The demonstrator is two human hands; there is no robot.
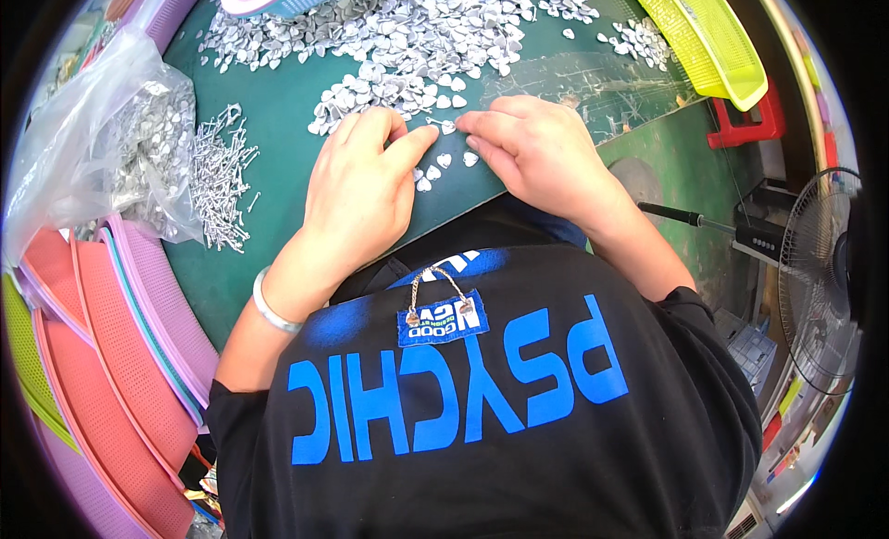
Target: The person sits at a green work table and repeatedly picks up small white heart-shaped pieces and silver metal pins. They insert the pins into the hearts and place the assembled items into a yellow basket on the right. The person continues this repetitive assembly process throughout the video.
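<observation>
My left hand (361,182) is closed in a pinch on a small metal pin (432,121), mostly covered by the fingers. Facing it, the thumb and forefinger of my right hand (542,155) pinch the edge of a silver heart-shaped metal piece (448,127). Pin and heart meet between the two hands, just above the green tabletop; whether they are joined is too small to tell. A few loose hearts (433,172) lie below my fingers. Beyond my knuckles spreads a large heap of similar hearts (398,39).
A pile of thin metal pins (222,182) lies left, beside a clear plastic bag (148,141) of hearts. Stacked pink baskets (111,344) stand lower left. A yellow-green basket (704,39) sits at the far right corner, a black fan (820,270) beyond the table's right edge.
</observation>
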